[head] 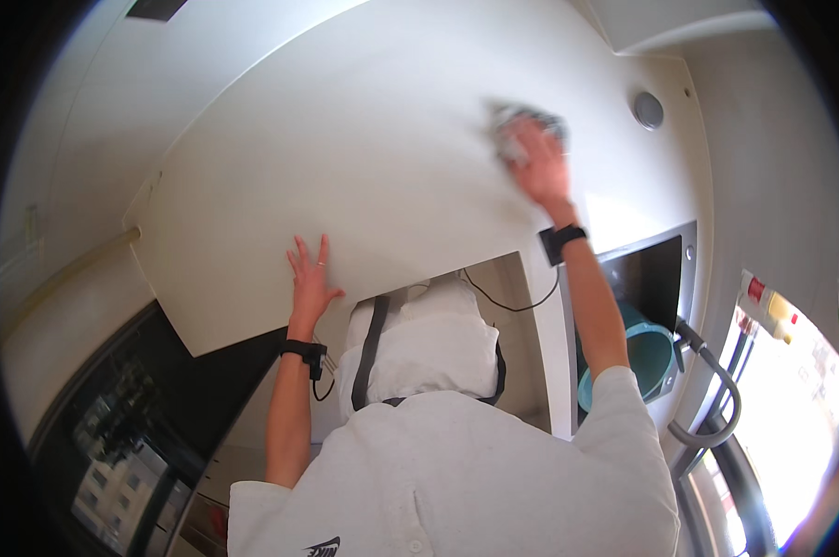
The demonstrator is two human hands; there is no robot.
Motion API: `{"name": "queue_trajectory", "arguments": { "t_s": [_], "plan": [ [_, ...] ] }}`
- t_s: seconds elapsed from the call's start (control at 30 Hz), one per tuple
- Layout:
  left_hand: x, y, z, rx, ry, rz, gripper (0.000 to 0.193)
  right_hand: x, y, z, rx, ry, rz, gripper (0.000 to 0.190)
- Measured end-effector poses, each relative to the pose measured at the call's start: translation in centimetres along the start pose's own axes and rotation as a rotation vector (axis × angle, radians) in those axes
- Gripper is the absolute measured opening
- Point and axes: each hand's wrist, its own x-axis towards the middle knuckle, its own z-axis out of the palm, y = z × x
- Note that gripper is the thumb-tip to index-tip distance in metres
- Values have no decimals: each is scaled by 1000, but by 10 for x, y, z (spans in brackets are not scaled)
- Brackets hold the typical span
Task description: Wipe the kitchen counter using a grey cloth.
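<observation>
A white countertop [363,153] spreads out before me. My right hand [536,157] lies over a crumpled grey and white cloth [510,139] on its surface, towards the right side; hand and cloth are blurred. At the near edge, to the left, my left hand [311,282] touches the countertop with its fingers spread and holds nothing. Both wrists carry black bands with small dark boxes.
A round grey cap [648,111] is set in the countertop at the right. Nearer stands a teal bucket [652,355] in a metal-rimmed sink [689,244], beside a bent grey hose [729,404]. A bright window is at the far right, and a pale pipe [85,264] at the left.
</observation>
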Motion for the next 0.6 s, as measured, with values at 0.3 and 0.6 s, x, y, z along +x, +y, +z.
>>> {"name": "queue_trajectory", "arguments": {
  "t_s": [0.3,0.6],
  "plan": [
    [11,1,-2,3,-9,-67,137,121,11,41,-427,387,359,55],
    [-7,0,3,-26,115,-77,138,10,-269,114,-88,-177,-486,63]
  ]
}}
